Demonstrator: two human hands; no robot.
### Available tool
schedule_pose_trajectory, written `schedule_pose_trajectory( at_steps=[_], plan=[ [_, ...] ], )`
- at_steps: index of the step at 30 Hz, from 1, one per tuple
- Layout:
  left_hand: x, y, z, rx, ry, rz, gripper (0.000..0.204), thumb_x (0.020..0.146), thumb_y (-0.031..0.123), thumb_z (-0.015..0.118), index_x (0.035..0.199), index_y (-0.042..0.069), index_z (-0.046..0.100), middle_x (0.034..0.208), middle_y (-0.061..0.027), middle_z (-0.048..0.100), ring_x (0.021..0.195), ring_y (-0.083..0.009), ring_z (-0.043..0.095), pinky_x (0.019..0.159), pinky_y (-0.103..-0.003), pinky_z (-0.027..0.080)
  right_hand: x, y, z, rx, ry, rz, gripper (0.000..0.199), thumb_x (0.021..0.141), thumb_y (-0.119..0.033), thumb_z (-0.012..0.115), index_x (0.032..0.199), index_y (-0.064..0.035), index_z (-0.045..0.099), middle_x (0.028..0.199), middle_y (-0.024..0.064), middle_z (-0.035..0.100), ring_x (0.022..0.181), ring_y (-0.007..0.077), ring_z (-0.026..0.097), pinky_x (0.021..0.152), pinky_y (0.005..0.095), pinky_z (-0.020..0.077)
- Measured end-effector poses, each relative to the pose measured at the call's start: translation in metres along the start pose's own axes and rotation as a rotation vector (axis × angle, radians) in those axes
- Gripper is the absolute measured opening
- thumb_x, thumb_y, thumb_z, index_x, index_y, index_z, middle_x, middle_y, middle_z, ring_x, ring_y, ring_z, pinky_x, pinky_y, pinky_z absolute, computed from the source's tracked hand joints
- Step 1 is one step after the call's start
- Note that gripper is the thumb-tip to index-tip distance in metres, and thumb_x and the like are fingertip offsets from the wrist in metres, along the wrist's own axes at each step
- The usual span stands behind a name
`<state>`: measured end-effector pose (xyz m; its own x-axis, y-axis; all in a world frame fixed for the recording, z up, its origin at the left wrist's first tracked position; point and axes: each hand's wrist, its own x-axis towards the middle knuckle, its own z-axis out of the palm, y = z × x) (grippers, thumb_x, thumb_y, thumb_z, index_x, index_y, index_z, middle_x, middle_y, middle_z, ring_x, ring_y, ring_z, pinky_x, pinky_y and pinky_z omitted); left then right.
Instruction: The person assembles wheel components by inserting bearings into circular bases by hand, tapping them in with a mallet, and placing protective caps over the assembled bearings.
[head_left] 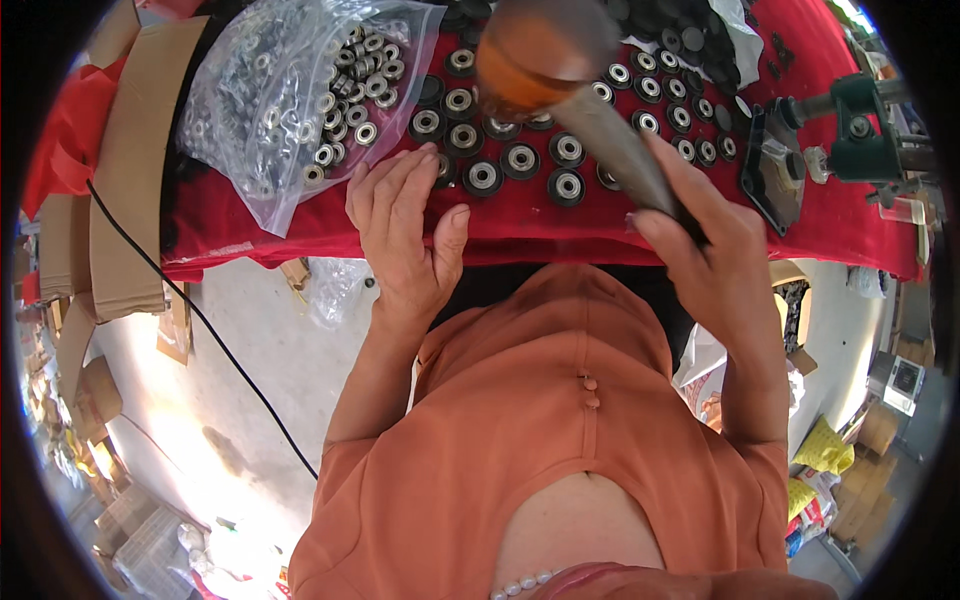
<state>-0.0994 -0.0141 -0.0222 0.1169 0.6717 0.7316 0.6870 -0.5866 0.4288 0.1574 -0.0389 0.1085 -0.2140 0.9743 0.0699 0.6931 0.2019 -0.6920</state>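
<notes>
My right hand [722, 255] is wrapped round the grey handle of a mallet [545, 60]. Its thick amber-brown head is raised over the rows of parts and slightly blurred. My left hand [405, 230] lies open at the table's near edge, fingers stretched forward and thumb apart. Its fingertips reach a black round part with a metal bearing [444, 170], partly hidden by them; whether they press on it I cannot tell. Several black discs with shiny bearings in their middles, such as this nearby bearing disc [482, 178], stand in loose rows beneath the mallet.
A clear plastic bag [250, 130] spills loose bearings [365, 85] at the left. Plain black discs [690, 40] lie at the back right. A green clamp-like tool [858, 120] stands on the red cloth [215, 235] at the right. A cardboard box [140, 170] borders the left side; a black cable [215, 345] hangs there.
</notes>
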Motion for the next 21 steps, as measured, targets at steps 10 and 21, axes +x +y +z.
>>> schedule_pose_trajectory(
  at_steps=[10, 21],
  plan=[
    [-0.003, -0.001, -0.001, -0.069, 0.070, -0.004, 0.046, 0.098, 0.027, 0.064, 0.131, -0.005, 0.057, 0.128, -0.0198, 0.064, 0.115, -0.0369, 0.057, 0.104, -0.047, 0.040, -0.014, -0.003, 0.005, 0.025, -0.029, 0.018, 0.057, 0.090, -0.014, 0.074, 0.142, -0.0022, 0.054, 0.103, 0.0250, 0.069, 0.085, 0.0402, 0.069, 0.075, 0.0362, 0.0540],
    [-0.021, -0.007, 0.014, -0.321, 0.317, -0.067, 0.065, 0.102, 0.032, 0.056, 0.147, -0.010, 0.036, 0.144, -0.0257, 0.046, 0.131, -0.0356, 0.046, 0.112, -0.047, 0.036, -0.002, -0.007, 0.022, 0.025, 0.038, -0.352, 0.059, 0.089, -0.013, 0.076, 0.143, -0.0047, 0.055, 0.096, 0.0244, 0.069, 0.081, 0.0402, 0.068, 0.071, 0.0415, 0.0545]
  ],
)
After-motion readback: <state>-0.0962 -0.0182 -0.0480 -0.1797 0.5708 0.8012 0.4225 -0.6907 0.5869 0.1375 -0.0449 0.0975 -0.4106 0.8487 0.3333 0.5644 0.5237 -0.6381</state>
